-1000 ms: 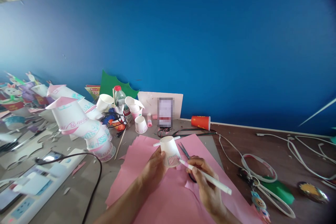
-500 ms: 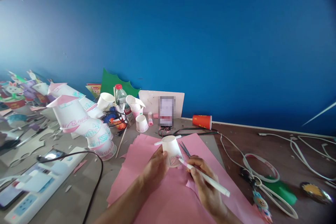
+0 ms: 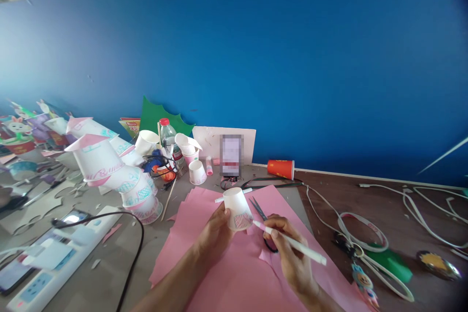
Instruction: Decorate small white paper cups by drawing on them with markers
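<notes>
A white paper cup (image 3: 237,204), upside down with pink hatching near its rim, is held by my left hand (image 3: 216,230) above pink paper sheets (image 3: 226,278). My right hand (image 3: 292,253) grips a white marker (image 3: 302,247), its pink tip beside the cup's right edge. Dark scissors (image 3: 259,208) lie on the paper next to my right hand, which partly covers them. Behind the cup lies a white stick-like item (image 3: 219,200), mostly hidden.
Stacked decorated cups (image 3: 135,187) lean at left, near a white power strip (image 3: 69,248) and a black cable. Behind stand a bottle (image 3: 168,136), a phone (image 3: 231,156) and a red cup (image 3: 280,169) on its side. White cables and a keychain (image 3: 362,280) lie at right.
My right hand and the marker have moved slightly right, away from the cup. The cup has shifted a little left and turned, showing more of its pink hatching.
</notes>
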Tool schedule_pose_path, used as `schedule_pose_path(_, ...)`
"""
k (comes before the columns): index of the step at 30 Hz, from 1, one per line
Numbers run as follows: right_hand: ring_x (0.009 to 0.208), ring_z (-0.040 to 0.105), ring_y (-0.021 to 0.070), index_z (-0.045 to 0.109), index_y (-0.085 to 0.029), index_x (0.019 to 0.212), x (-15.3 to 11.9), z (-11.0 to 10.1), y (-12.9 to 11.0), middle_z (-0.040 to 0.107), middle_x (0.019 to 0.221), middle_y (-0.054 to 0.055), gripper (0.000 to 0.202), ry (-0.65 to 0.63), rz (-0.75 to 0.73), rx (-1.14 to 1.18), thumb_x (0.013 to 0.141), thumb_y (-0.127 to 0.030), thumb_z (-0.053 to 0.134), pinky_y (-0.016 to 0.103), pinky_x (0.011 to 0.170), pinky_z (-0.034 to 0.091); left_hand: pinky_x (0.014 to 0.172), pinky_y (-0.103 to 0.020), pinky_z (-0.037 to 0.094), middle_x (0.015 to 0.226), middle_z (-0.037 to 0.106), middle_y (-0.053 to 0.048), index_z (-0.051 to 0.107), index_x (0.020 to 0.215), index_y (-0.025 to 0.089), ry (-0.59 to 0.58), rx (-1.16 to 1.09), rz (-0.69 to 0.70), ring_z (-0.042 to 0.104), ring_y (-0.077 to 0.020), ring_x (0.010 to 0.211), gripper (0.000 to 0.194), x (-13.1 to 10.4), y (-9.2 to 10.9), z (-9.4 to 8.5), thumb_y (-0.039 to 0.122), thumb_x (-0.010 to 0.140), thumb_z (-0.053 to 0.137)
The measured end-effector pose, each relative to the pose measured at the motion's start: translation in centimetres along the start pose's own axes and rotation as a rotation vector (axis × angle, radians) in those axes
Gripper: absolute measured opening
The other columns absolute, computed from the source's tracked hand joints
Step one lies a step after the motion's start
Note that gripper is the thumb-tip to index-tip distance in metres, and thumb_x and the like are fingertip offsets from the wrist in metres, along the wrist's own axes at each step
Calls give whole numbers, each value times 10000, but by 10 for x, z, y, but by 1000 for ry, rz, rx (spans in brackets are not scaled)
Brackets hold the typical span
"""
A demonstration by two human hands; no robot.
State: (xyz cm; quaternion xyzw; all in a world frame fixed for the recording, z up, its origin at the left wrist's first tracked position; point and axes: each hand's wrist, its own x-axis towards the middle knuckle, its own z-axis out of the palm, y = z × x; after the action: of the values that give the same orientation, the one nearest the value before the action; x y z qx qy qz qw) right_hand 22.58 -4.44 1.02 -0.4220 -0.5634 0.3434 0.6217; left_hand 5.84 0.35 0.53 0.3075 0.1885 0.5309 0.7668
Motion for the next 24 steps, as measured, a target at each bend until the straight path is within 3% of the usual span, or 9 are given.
schedule_pose_path(10, 604, 522, 147, 650, -231, 894, -1, 2, 0, 586, 718, 1, 200, -58, -7, 20, 963, -348, 503, 257, 547, 419, 828, -336, 454, 1038, 726, -108, 627, 1214, 149, -43, 55, 1, 650, -256, 959, 402, -1, -1, 3, 335, 858, 639)
schedule_pose_path(15, 631, 554, 164, 663, -221, 850, 2, 2, -3, 605, 702, 13, 233, -25, -22, -20, 955, -359, 506, 265, 565, 438, 784, -299, 458, 1000, 734, -91, 659, 1166, 149, -8, 24, -12, 657, -218, 895, 376, -1, -1, 0, 313, 829, 679)
schedule_pose_path(24, 518, 461, 132, 657, -212, 831, 1, -2, 9, 528, 632, -16, 225, 16, 60, 107, 935, -372, 538, 247, 466, 375, 770, -288, 462, 1006, 724, -82, 659, 1158, 157, 8, -9, -5, 638, -202, 880, 353, 0, 0, -1, 309, 839, 668)
